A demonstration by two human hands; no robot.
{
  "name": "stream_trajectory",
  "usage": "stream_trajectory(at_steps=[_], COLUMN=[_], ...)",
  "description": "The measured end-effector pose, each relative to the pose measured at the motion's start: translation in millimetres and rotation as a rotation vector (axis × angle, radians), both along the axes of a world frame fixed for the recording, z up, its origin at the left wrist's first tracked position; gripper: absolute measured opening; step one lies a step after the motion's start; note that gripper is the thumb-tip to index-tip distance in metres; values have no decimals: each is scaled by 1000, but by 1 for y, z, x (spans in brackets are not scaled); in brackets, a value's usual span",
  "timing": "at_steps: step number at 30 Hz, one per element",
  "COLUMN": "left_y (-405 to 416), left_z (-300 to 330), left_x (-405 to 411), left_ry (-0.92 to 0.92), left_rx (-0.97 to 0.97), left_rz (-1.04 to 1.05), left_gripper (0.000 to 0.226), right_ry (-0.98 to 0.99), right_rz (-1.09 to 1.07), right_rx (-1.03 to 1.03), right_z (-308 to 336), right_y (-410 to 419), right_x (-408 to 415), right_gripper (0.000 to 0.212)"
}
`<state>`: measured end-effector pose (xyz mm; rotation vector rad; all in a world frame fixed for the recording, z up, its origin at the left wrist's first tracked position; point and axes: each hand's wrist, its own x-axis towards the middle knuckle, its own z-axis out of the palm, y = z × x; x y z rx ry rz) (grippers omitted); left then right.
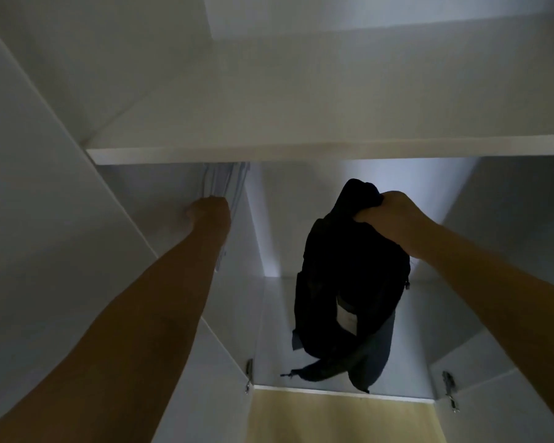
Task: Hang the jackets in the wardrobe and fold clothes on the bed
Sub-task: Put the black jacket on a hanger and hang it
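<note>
Down low and close to me is the pale yellow floor strip (339, 417) at the front of the big white wardrobe (333, 91). On each side there is a small shiny metal hinge: the left hinge (249, 375) and the right hinge (450, 390), each on an open white door.

Both my bare arms go up and into the wardrobe. My right hand (394, 215) is curled tight around the top of a dark, floppy cloth jacket (349, 282). The jacket hangs down from my fist in the middle of the wardrobe, in the air, with a sleeve and a zip end dangling near the bottom. A pale tag shows inside it.

My left hand (210, 211) is farther in, on the left, bunched like a fist right beside some thin pale grey hangers (224, 183). It is too dim to see if my fingers hold one, so I cannot tell.

Above both hands, farther up, is a flat white shelf board (301, 151) going from left to right.
</note>
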<state>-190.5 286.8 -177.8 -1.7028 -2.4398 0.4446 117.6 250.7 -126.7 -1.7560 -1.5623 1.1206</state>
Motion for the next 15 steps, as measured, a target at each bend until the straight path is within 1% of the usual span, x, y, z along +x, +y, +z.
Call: stream_trajectory(at_steps=[2, 4, 7, 10, 12, 15], left_y=[0, 0, -1, -5, -10, -19], left_z=[1, 6, 15, 22, 22, 18], left_x=[-1, -3, -4, 1, 6, 12], left_ry=[79, 106, 51, -19, -139, -445], left_rx=[-23, -31, 8, 94, 176, 364], left_rz=[-41, -53, -34, -48, -19, 83], left_gripper=[25, 26, 25, 20, 19, 23], right_ry=[-82, -137, -182, -319, -410, -447], right_rz=[29, 50, 54, 49, 58, 34], right_rx=[5, 11, 62, 164, 248, 352], right_z=[0, 1, 1, -1, -4, -7], right_y=[4, 7, 11, 15, 15, 12], right_x=[-3, -2, -2, -4, -4, 2], right_gripper=[13, 13, 21, 29, 26, 24])
